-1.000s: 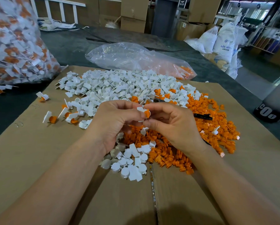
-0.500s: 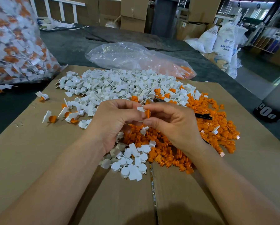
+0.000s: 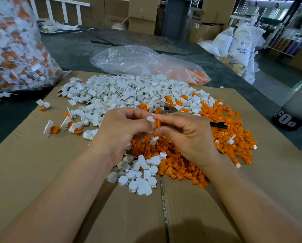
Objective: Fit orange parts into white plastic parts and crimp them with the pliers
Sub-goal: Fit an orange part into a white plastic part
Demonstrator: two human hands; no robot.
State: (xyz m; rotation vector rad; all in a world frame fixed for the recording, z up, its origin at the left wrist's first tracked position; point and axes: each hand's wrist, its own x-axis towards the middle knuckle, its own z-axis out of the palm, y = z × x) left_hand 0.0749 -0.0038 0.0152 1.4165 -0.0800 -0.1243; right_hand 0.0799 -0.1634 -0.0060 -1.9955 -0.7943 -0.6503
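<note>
Both hands meet in the middle, over the cardboard sheet [image 3: 41, 163], with the forearms coming up from the bottom corners. The left hand [image 3: 124, 132] curls its fingers and pinches a small white part [image 3: 150, 118]. The right hand [image 3: 187, 137] curls too and pinches an orange part [image 3: 158, 124], which touches the white one. The pliers [image 3: 169, 109] lie just behind the hands, partly hidden. A pile of white parts [image 3: 125, 95] sits behind, and a pile of orange parts [image 3: 225, 130] spreads to the right.
</note>
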